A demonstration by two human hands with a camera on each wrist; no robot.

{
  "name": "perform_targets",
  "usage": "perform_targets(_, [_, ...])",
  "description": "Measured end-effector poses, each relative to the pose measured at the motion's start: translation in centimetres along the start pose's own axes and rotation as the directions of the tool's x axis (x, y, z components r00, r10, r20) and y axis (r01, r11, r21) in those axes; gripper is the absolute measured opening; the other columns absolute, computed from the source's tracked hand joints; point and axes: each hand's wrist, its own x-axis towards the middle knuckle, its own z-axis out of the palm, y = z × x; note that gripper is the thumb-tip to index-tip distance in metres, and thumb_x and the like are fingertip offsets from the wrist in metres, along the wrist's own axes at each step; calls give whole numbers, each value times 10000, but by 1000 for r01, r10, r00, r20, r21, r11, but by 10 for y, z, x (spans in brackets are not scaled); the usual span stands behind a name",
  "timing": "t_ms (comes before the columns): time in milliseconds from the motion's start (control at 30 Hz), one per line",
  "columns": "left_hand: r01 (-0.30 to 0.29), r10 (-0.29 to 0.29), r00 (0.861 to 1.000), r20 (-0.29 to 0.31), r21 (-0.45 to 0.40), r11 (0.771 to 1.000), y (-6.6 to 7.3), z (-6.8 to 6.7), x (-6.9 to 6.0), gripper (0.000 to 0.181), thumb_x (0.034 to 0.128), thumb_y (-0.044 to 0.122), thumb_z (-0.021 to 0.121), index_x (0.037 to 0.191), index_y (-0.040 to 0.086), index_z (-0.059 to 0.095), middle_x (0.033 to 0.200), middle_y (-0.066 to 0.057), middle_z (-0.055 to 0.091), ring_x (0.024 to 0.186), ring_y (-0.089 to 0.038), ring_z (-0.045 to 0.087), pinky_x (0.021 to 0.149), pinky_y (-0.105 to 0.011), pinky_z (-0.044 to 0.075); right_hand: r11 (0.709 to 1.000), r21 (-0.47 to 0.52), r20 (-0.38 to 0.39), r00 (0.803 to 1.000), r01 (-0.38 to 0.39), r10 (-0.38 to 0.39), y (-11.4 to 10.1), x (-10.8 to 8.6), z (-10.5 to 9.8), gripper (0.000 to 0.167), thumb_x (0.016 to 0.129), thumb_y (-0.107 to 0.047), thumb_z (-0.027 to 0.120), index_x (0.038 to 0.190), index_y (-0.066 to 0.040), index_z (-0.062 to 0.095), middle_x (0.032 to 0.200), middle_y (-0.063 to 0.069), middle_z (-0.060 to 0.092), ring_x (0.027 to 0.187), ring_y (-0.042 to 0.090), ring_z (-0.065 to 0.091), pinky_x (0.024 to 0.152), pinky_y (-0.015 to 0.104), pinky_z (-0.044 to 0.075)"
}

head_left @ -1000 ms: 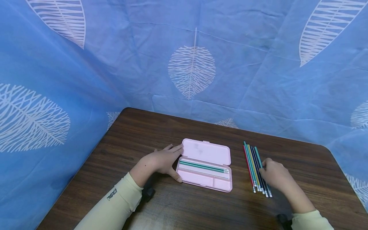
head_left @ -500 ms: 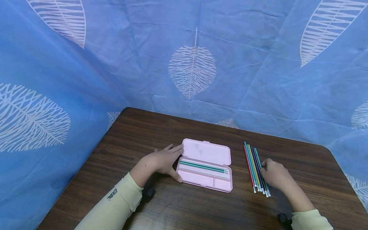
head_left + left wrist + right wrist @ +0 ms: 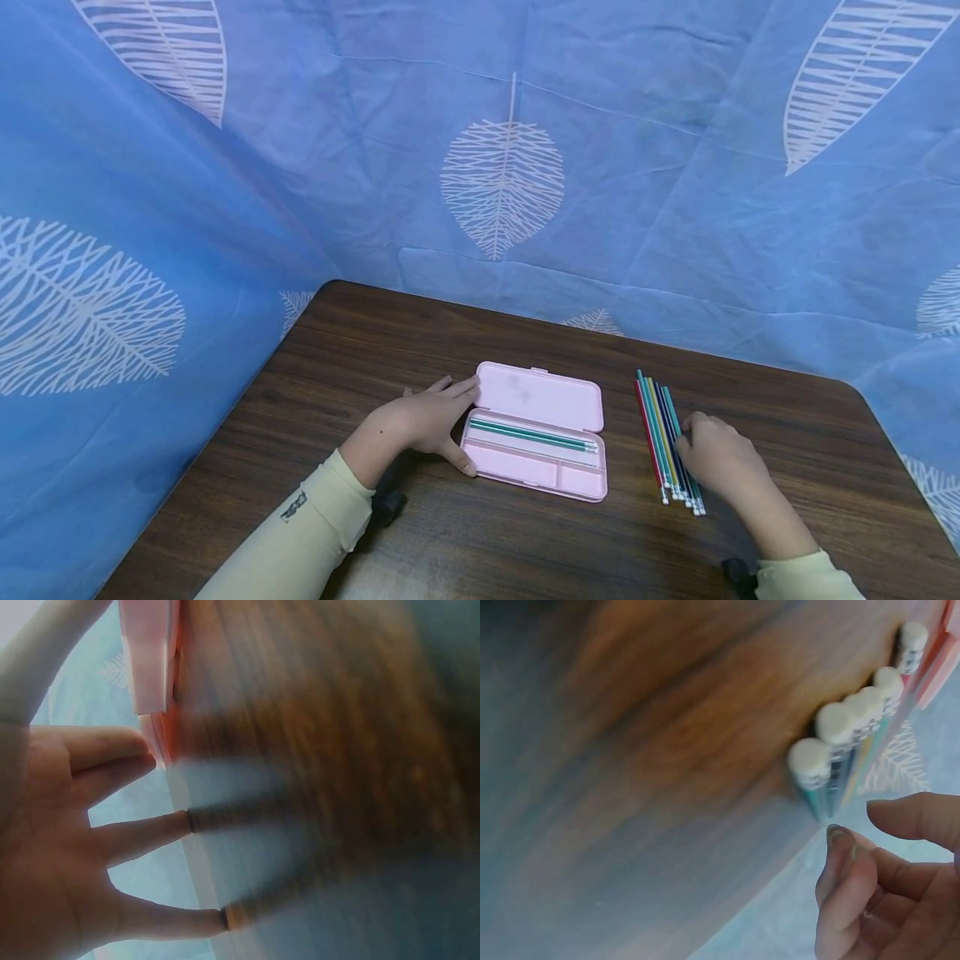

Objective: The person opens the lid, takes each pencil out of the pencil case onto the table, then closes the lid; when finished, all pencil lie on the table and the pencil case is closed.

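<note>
A pink pencil case (image 3: 537, 400) lies with its lid raised back on the table; green pencils (image 3: 532, 434) rest in its long rear compartment. My left hand (image 3: 420, 419) is spread at the case's left end, thumb at the front corner and fingertips by the lid. To the right, a row of several pencils (image 3: 660, 433) in red, green, yellow and dark blue lies with white eraser ends (image 3: 810, 759) toward me. Beside the row's right edge is my right hand (image 3: 722, 454), fingers bent and thumb apart from them in the right wrist view. Whether its fingertips touch the outermost green pencil is unclear.
The dark wooden table (image 3: 525, 550) bears both the case and the pencils. Bare wood separates the case from the pencil row. A blue cloth (image 3: 637, 167) with white leaf prints hangs behind the table's far edge.
The rightmost green pencil has shifted slightly left, closer against the others, beside my right hand. My left hand and the case have stayed put.
</note>
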Motion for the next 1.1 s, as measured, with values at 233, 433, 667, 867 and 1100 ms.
perform_targets(233, [4, -4, 1000, 1, 1, 1000, 1, -1, -1, 1247, 766, 638, 905, 1723, 197, 240, 1828, 34, 144, 1698, -361, 151, 1210, -838, 241, 996, 54, -69, 996, 67, -63, -27, -9, 0, 339, 1046, -130, 573, 1212, 161, 627, 891, 176, 663, 609, 177, 547, 531, 344, 437])
perform_targets(433, [6, -6, 1000, 0, -1, 1000, 1, -1, 0, 1251, 765, 641, 904, 1724, 193, 237, 1827, 23, 154, 1696, -367, 154, 1211, -837, 243, 982, 82, -162, 975, 170, -155, -63, -16, 2, 196, 1028, -123, 643, 1102, 45, 710, 785, 53, 605, 607, 141, 499, 528, 280, 384])
perform_targets(667, [6, -6, 1000, 8, -6, 1000, 1, -1, -1, 1248, 771, 639, 902, 1724, 189, 234, 1828, 25, 150, 1698, -364, 148, 1216, -834, 235, 960, 108, -140, 960, 259, -244, -100, -19, 12, 110, 1014, -149, 704, 1021, -42, 730, 779, 10, 552, 642, 121, 469, 549, 242, 347])
perform_targets(867, [2, -2, 1000, 3, -8, 1000, 1, -1, -2, 1245, 771, 633, 904, 1723, 186, 239, 1829, 25, 147, 1697, -368, 148, 1209, -842, 236, 933, 135, -67, 942, 335, -328, -122, -16, 21, 62, 1002, -144, 721, 954, -106, 726, 783, -36, 557, 688, 85, 487, 604, 233, 397])
perform_targets(1100, [-5, 5, 1000, -1, -9, 1000, 1, 0, -1, 1251, 768, 633, 906, 1723, 183, 236, 1828, 20, 150, 1695, -376, 152, 1204, -846, 238, 897, 131, -1, 904, 423, -427, -136, -9, 30, 34, 988, -145, 741, 982, -115, 726, 842, -60, 578, 802, 86, 505, 721, 263, 459])
